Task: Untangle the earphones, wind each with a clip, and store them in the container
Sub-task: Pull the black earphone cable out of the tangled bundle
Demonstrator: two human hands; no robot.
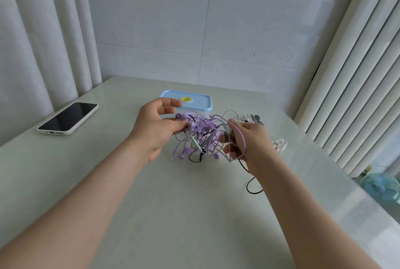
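Two bare forearms reach in from the bottom corners of the frame and meet at its middle, above a pale glossy bench (173, 214). The left hand (154, 130) pinches the left side of the earphones (203, 134) between its thumb and lower fingers, while its two upper fingers stay loosely extended and hold nothing. The right hand (249, 145) has its fingers curled round several cords on the right side of the bundle, and one lilac loop runs over the back of its fingers. The earphones are a knotted mass of mostly lilac cords with some white and black strands, held between the two hands just above the bench, with buds and a plug dangling below. A black cable (252, 186) trails from under the right hand and curls down onto the bench. Just behind the left hand and the bundle stands the container (194, 101), clear-walled with a light blue lid shut on it and a yellow sticker on the lid. White and grey clips (253, 118) lie behind the right hand, and another white clip (279, 145) lies just to its right. A phone (68, 118) in a white case lies face up at the left of the frame. A small blue fan (381, 186) shows at the lower right edge, below the white curtain
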